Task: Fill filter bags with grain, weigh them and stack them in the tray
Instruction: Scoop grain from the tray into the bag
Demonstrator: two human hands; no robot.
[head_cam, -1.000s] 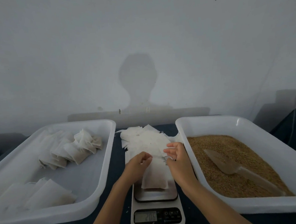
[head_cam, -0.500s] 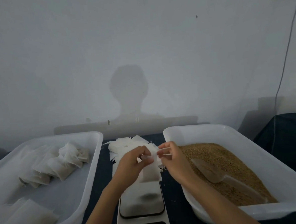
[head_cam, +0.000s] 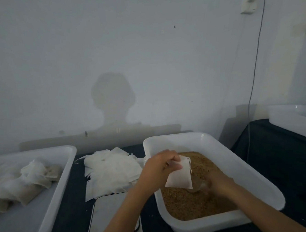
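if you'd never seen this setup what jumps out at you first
The white tub of brown grain at right, where the left hand holds an empty filter bag over it while the right hand grips a clear scoop. Next, the loose heap of empty bags at centre, and filled bags in the left tray.

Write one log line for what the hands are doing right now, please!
left hand holds empty filter bag over grain tray | right hand grips scoop in grain | scale bare

Dim rm, grey wall (head_cam: 144,53), cable (head_cam: 253,77).
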